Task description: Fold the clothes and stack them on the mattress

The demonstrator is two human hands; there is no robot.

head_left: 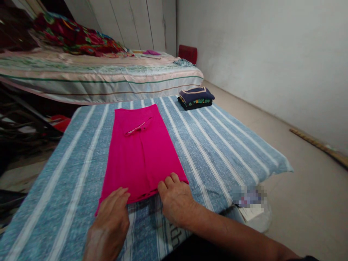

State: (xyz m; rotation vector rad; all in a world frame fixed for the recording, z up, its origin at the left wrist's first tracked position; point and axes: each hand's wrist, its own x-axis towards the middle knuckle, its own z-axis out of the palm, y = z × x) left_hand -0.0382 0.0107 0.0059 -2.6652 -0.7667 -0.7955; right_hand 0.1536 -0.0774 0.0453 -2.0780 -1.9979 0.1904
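A bright pink garment [141, 152] lies folded into a long panel on a blue cloth with white stripes [217, 145]. A small strap lies on its upper part. My left hand [110, 224] rests at the garment's near left corner, fingers together and flat on the hem. My right hand [175, 199] sits at the near right corner with its fingers curled over the hem edge.
A small stack of folded dark clothes [195, 98] sits at the far right of the striped cloth. Behind is a bed [95, 78] with a flowered blanket [76, 36]. A white bag [255, 210] lies on the floor at right, beside a wall.
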